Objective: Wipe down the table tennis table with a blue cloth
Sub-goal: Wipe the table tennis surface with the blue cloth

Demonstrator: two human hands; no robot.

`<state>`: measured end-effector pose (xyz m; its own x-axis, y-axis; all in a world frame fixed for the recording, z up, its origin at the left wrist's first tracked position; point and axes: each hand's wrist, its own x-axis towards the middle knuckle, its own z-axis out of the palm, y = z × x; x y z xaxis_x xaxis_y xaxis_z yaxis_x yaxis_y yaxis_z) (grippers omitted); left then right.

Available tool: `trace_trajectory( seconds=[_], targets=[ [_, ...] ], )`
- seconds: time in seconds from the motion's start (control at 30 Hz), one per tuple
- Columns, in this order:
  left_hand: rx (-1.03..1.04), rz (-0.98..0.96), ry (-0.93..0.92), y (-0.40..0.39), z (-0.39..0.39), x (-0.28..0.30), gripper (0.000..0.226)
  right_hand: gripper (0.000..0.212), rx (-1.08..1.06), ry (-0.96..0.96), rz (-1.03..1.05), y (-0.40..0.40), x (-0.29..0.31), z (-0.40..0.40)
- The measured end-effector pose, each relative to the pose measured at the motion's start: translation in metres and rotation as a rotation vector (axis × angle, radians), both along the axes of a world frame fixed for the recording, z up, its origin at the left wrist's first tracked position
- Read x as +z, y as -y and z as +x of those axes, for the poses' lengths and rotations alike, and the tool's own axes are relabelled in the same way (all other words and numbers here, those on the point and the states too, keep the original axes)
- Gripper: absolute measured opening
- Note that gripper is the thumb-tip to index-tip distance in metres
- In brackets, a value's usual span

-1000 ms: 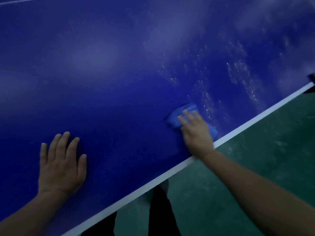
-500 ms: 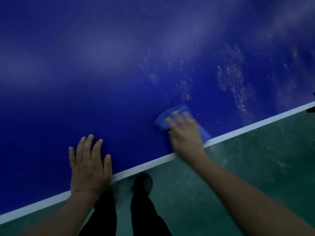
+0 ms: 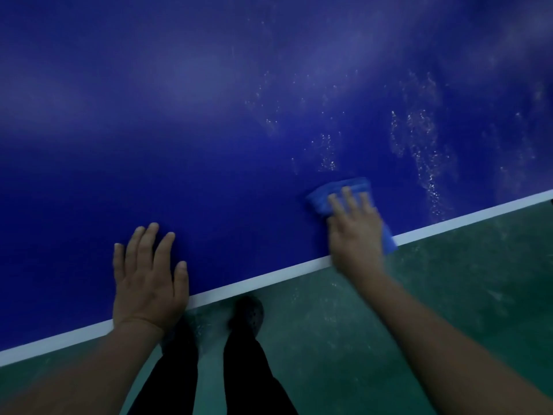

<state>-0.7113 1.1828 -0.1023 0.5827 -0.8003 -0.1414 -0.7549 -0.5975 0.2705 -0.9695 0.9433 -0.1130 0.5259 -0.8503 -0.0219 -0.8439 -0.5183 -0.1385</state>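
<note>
Since 1 second ago the right hand (image 3: 354, 232) has slid the blue cloth (image 3: 344, 191) back to the table's white edge line (image 3: 257, 280), its corner now overhanging. The left hand (image 3: 148, 280) now lies flat nearer that edge, its heel over the line.

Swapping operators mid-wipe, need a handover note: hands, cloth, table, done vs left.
Left hand: flat on the table tennis table near its white edge line, fingers straight, bracing, holding nothing.
Right hand: fingers straight, pressing the blue cloth onto the table at the near edge; the hand is motion-blurred. One corner of the cloth hangs past the edge line.
Done: the surface between the hands and to the left shows no specks.
Left: white specks and streaks beyond and to the right of the cloth, plus hazy patches farther up. Judging by that, working rightward and away looks sensible.
</note>
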Motion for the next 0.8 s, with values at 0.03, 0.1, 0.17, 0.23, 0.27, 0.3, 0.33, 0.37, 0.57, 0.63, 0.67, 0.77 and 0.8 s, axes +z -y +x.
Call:
trace_trajectory(
  seconds=[0.03,0.1,0.17,0.23,0.27,0.3,0.33,0.37,0.57,0.63,0.67,0.77,0.8],
  targets=[
    [0.000,0.003,0.000,0.000,0.000,0.000,0.064,0.046,-0.150,-0.017,0.012,0.019,0.003,-0.011],
    [-0.003,-0.008,0.001,0.000,-0.001,0.001,0.064,0.047,-0.343,-0.011,0.044,0.036,0.008,-0.019],
    [-0.005,-0.021,0.005,0.000,-0.001,0.001,0.064,0.049,-0.330,0.001,0.024,0.022,0.010,0.002],
    [-0.006,-0.021,0.007,-0.001,0.000,0.000,0.063,0.050,-0.143,0.018,0.003,-0.009,0.007,0.042],
    [-0.008,-0.019,0.010,-0.001,0.001,-0.001,0.063,0.051,-0.018,0.040,0.006,-0.024,0.004,0.068],
    [-0.012,-0.020,0.016,-0.002,0.001,-0.002,0.062,0.051,0.121,0.056,0.029,-0.041,0.000,0.095],
    [-0.018,-0.020,0.025,-0.002,0.001,-0.003,0.061,0.050,0.273,0.061,0.054,-0.054,-0.002,0.119],
    [-0.024,-0.020,0.035,-0.002,0.001,-0.004,0.060,0.050,0.419,0.057,0.075,-0.059,-0.004,0.139],
    [-0.037,-0.024,0.033,-0.004,0.004,-0.008,0.060,0.049,0.075,-0.050,-0.054,0.090,0.002,0.123],
    [-0.043,-0.012,0.035,-0.004,0.003,-0.007,0.060,0.049,-0.326,0.019,-0.020,0.128,0.010,0.092],
    [-0.043,-0.005,0.032,-0.004,0.004,-0.007,0.060,0.049,-0.458,0.058,0.008,0.130,0.012,0.087],
    [-0.038,0.018,0.017,-0.004,0.004,-0.006,0.061,0.050,-0.320,0.045,-0.023,0.075,0.006,0.115],
    [-0.037,0.019,0.013,-0.003,0.003,-0.006,0.061,0.050,-0.134,0.033,-0.028,0.049,0.002,0.125]
  ],
)
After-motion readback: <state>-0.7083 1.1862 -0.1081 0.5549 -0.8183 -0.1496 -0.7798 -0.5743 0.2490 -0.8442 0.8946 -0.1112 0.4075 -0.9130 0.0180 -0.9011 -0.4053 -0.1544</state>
